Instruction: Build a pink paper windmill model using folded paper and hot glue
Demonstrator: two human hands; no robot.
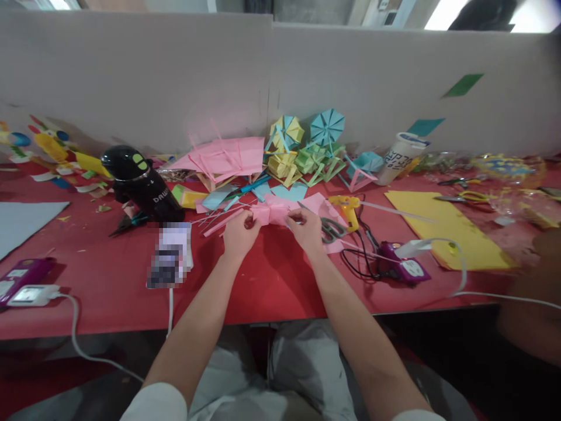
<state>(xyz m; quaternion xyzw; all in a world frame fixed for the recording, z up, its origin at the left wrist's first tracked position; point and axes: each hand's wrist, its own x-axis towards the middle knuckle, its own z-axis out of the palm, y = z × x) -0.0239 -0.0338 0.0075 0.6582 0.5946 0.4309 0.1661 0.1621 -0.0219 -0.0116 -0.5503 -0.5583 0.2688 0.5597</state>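
Note:
A folded pink paper piece [270, 213] is stretched between my two hands over the red table. At its left end, my left hand [241, 234] pinches the paper between thumb and fingers. My right hand [305, 229] grips the right end in the same way. Pink paper strips [223, 223] lie just left of my left hand. Beside my right hand are dark-handled scissors [332, 230], resting on a flat pink sheet [319, 206]. A yellow glue gun [348, 210] sits a little farther right.
Behind my hands stand a pink paper model [223, 158] and several folded paper models [284, 166]. A black bottle [142, 184] and a phone [170, 254] are at left. At right are a purple power strip [401, 263] with cables, yellow sheets [442, 228] and a white cup [401, 158].

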